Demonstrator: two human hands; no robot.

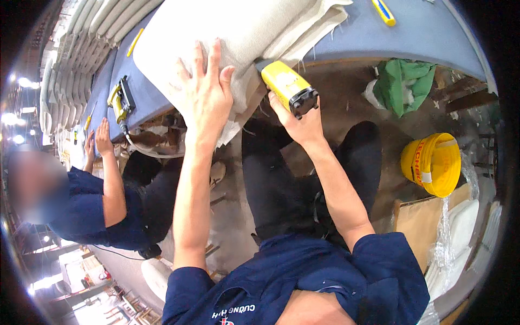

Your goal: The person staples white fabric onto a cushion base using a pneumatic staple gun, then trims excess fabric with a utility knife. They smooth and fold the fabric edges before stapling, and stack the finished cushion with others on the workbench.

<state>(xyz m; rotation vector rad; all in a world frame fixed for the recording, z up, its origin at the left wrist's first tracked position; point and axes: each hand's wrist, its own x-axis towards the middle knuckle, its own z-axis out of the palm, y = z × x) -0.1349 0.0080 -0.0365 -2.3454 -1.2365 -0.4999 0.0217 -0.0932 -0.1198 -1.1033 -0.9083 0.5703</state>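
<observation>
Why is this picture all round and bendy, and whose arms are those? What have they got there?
There's no robot here, just a person wearing a camera on their head. It looks down through a very wide lens, which bends straight edges. The two arms in the middle are that person's own.

The left hand lies spread on pale cloth. The right hand holds a yellow tool. The cloth is on a blue table, where another tool lies over to the left. A yellow bucket is off to the right, away from the hands. Someone else is at the left, with hands by the table.
</observation>
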